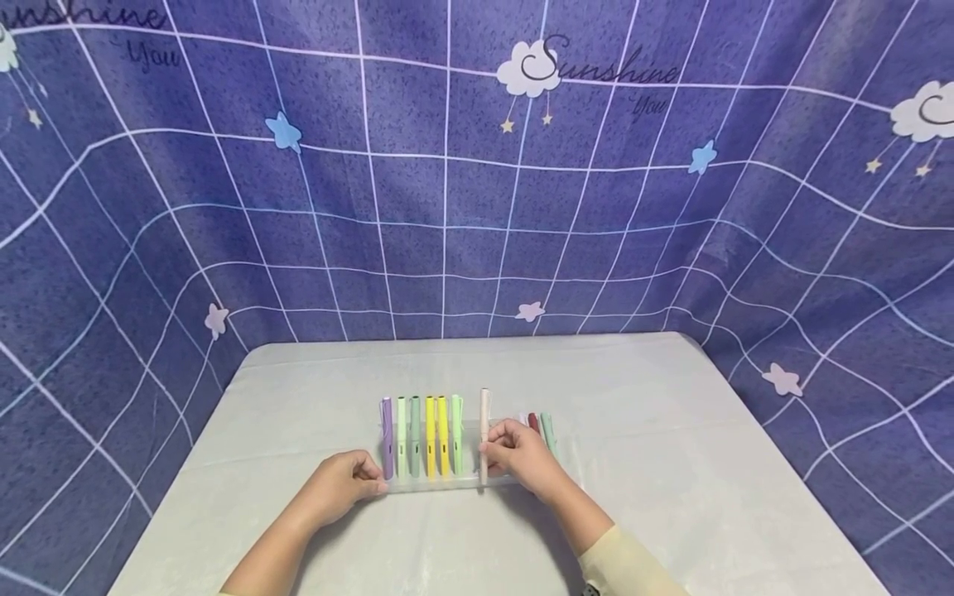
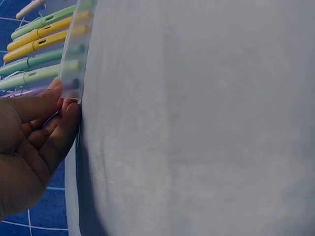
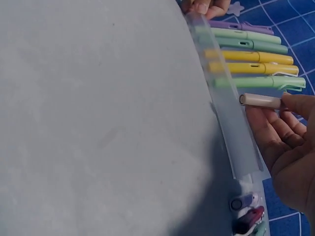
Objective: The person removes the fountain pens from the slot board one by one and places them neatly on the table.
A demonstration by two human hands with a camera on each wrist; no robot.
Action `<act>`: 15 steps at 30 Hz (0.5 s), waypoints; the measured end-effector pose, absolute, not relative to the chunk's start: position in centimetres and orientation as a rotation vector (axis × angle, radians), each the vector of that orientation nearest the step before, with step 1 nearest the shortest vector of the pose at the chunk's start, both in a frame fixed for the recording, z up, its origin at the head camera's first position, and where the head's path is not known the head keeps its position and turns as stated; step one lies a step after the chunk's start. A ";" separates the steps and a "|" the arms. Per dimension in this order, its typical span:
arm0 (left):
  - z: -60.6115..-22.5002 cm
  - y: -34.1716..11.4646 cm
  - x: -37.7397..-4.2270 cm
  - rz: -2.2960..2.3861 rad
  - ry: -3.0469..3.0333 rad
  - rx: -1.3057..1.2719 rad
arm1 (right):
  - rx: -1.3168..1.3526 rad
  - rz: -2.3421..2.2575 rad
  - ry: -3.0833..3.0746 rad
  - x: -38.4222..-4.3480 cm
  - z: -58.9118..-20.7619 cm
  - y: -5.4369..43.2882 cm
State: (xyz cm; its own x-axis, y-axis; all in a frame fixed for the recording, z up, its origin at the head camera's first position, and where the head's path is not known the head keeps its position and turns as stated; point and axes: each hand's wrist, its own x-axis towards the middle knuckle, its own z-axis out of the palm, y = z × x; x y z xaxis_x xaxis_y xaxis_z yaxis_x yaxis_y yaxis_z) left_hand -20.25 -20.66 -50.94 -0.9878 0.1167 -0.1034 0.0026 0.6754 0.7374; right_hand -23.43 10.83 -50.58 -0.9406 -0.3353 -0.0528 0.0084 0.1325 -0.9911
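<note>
My right hand (image 1: pixel 525 459) pinches a pale pink pen (image 1: pixel 485 410) upright between thumb and fingers, its lower end over the front of a clear plastic pen holder (image 1: pixel 465 485). The left hand (image 1: pixel 339 488) grips the holder's left end, with the thumb in front and fingers beneath in the left wrist view. Standing side by side in the holder are a purple pen (image 1: pixel 387 439), a pale green pen (image 1: pixel 402 439), a grey-green pen (image 1: pixel 416 439), two yellow pens (image 1: pixel 431 439) and a light green pen (image 1: pixel 457 439). In the right wrist view, the pink pen's lower end seems apart from the holder.
Beyond the right hand lie more pens, among them a dark red pen (image 3: pixel 251 219), a lilac pen (image 3: pixel 244 201) and a green pen (image 1: pixel 548 430). A pale cloth covers the table (image 1: pixel 313 381). Blue-purple gridded curtains (image 1: pixel 477 182) surround its back and sides.
</note>
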 end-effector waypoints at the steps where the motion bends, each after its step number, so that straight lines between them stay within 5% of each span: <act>1: -50.9 -20.7 -20.2 1.208 2.744 0.096 | -0.325 -1.891 2.141 -23.4 -50.6 11.0; 15: -51.2 -20.6 -20.2 1.187 2.780 0.111 | -0.255 -1.817 2.241 -23.1 -50.3 14.0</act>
